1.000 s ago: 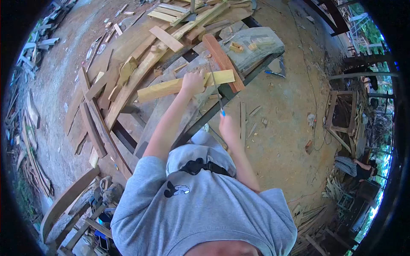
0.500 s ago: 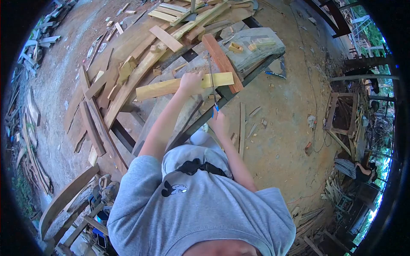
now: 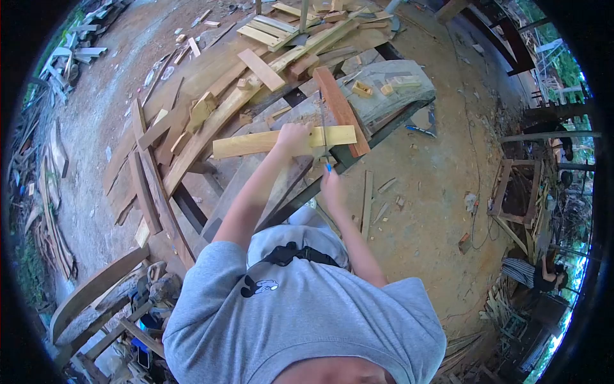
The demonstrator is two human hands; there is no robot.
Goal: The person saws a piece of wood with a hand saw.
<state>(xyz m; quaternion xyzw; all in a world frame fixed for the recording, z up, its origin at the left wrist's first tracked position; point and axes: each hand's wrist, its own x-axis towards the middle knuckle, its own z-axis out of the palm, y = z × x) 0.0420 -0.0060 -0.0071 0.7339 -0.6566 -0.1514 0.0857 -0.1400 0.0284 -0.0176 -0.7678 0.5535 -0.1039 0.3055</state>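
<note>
A pale yellow board point(image 3: 246, 144) lies across a bench, its right end resting by a reddish-brown plank point(image 3: 339, 105). My left hand point(image 3: 295, 139) is closed over the board's middle, pressing it down. To the right of that hand, a thin saw blade point(image 3: 324, 131) crosses the board near its right end. My right hand point(image 3: 332, 190) is wrapped round the saw's blue handle point(image 3: 329, 168), on the near side of the board. The fingers of the right hand are slightly blurred.
Several loose planks point(image 3: 204, 128) are piled left of the bench. On the grey slab point(image 3: 377, 77) lie a small wooden block plane point(image 3: 362, 89) and offcuts. A blue-handled tool point(image 3: 420, 130) is to the right. Another person point(image 3: 543, 272) is at the far right.
The whole view has shifted, with the bench lower in the picture. Relative to the board, the saw and my right hand have moved forward, away from my body. My left hand stays on the board.
</note>
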